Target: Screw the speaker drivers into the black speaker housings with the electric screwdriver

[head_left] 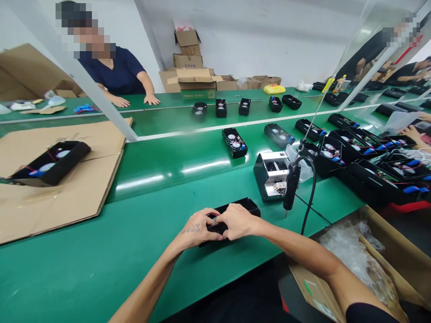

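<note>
Left grip [196, 229], right grip [239, 220] on case [251, 205], bench edge [247, 269] near, room leftward

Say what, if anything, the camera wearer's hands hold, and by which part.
The left hand and right hand meet over the black case's middle; whether they grip its edge or something inside cannot be told.

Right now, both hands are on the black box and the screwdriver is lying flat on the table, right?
No, the screwdriver isn't lying flat: it hangs upright, as the head view shows. The left hand and right hand are on the black box.
</note>
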